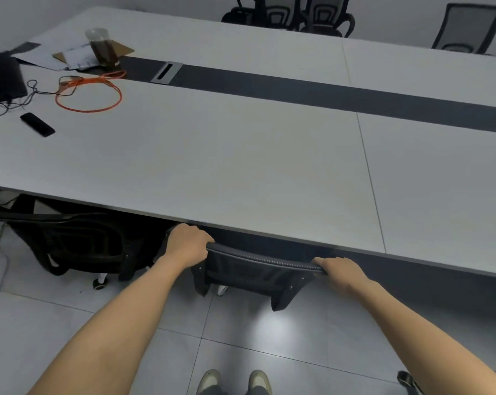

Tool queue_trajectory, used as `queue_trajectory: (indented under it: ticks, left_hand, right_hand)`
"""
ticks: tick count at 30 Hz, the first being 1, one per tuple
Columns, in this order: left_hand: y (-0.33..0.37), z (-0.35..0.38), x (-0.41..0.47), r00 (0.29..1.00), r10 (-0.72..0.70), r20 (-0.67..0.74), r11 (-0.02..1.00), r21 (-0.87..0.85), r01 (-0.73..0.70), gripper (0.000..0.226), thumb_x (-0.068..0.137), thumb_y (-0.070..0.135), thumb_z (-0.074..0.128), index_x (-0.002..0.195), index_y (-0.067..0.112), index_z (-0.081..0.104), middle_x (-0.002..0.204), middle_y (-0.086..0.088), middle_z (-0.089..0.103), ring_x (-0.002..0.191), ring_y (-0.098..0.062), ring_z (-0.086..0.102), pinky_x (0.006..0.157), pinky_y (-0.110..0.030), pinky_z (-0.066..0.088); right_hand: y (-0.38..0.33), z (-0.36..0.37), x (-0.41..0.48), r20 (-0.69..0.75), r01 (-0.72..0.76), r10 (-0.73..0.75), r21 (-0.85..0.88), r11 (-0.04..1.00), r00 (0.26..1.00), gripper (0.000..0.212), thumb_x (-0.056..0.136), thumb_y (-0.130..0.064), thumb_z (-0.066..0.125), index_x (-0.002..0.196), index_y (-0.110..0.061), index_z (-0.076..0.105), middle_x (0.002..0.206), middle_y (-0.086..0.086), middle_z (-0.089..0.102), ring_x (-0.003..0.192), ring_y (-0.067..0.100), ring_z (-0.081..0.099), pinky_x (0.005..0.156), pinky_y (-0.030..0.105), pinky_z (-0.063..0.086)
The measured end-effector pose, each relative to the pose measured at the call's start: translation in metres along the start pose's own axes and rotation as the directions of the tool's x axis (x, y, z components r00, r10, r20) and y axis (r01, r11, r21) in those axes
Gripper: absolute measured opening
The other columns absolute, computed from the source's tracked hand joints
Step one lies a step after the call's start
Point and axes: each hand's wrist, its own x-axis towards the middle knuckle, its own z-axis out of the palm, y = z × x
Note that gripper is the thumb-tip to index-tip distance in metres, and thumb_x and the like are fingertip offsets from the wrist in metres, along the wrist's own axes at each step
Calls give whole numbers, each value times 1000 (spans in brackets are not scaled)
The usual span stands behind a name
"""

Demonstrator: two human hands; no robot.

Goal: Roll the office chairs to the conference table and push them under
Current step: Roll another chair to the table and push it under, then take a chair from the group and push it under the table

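Note:
A black office chair (pixel 252 272) stands right in front of me, its seat hidden under the near edge of the grey conference table (pixel 241 155). Only its backrest shows, close to the table edge. My left hand (pixel 188 245) grips the left end of the backrest's top rim. My right hand (pixel 341 270) holds the right end of the same rim. A second black chair (pixel 75 240) is tucked under the table to the left.
Across the table stand two black chairs (pixel 289 15) and a mesh-back chair (pixel 466 29). On the table's left lie an orange cable (pixel 90 94), a black remote (pixel 37 124), a jar (pixel 101 47), papers and a dark device. Grey tiled floor lies behind me.

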Motion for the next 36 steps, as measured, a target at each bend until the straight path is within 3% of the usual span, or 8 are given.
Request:
queue_trajectory:
  ticks: [4, 8, 14, 17, 20, 23, 31, 36]
  left_hand:
    - [-4, 6, -4, 999, -40, 17, 997, -62, 41, 29, 81, 11, 47, 91, 26, 70, 88, 1, 71, 75, -21, 55, 48, -26, 20]
    - [-5, 3, -7, 999, 6, 39, 999, -45, -4, 36, 79, 9, 45, 96, 30, 69, 92, 1, 71, 78, -21, 56, 49, -25, 23]
    - [-5, -5, -7, 990, 142, 21, 989, -45, -141, 38, 86, 24, 49, 122, 31, 61, 112, 3, 68, 102, -21, 60, 70, -27, 41]
    - [-13, -7, -6, 968, 229, 99, 973, -48, -225, 62, 86, 51, 53, 143, 35, 37, 151, 7, 39, 138, -17, 36, 109, -35, 31]
    - [-11, -19, -10, 940, 319, 121, 947, -85, -310, 97, 60, 80, 32, 147, 36, 28, 156, 8, 27, 144, -16, 24, 117, -37, 19]
    - [16, -27, -13, 904, 422, 62, 904, -102, -415, 111, 46, 81, 14, 147, 36, 28, 156, 7, 28, 143, -15, 26, 116, -36, 19]
    - [141, -54, -51, 751, 650, -111, 737, -149, -660, 91, 64, 70, 29, 146, 29, 34, 153, 2, 35, 141, -18, 31, 115, -38, 24]
    - [219, -51, -99, 662, 738, -127, 650, -125, -749, 78, 75, 61, 37, 146, 29, 34, 154, 1, 34, 142, -17, 29, 115, -36, 25]
  right_hand:
    - [-3, 7, 12, -45, -47, 47, 0, 999, 998, 23, 96, -30, 40, 113, -24, 54, 111, 5, 64, 105, 26, 58, 94, 37, 37]
    - [-10, 15, 7, -91, -109, 108, -9, 994, 990, 32, 97, -30, 40, 127, -27, 50, 121, 3, 61, 114, 25, 55, 98, 35, 37]
    - [-23, 19, -33, -168, -200, 208, 61, 978, 964, 50, 98, -22, 38, 147, -22, 25, 152, 7, 32, 143, 25, 24, 117, 40, 18]
    - [-21, 22, -61, -226, -240, 261, 114, 964, 939, 58, 98, -21, 40, 149, -27, 15, 158, 6, 17, 148, 25, 10, 119, 41, 13]
    - [-12, 33, -97, -268, -350, 393, 195, 916, 880, 58, 97, -28, 43, 149, -27, 16, 158, 8, 18, 147, 25, 11, 118, 42, 16]
    - [-2, 54, -146, -268, -479, 536, 251, 841, 801, 59, 96, -28, 44, 149, -25, 17, 157, 9, 19, 147, 26, 13, 117, 42, 20]
    - [17, 122, -307, -240, -738, 813, 343, 582, 530, 59, 93, -31, 48, 147, -22, 24, 151, 10, 30, 144, 25, 21, 114, 42, 28]
    - [29, 177, -416, -162, -835, 917, 380, 399, 365, 60, 94, -37, 47, 148, -27, 22, 156, 7, 23, 147, 25, 15, 116, 42, 24]
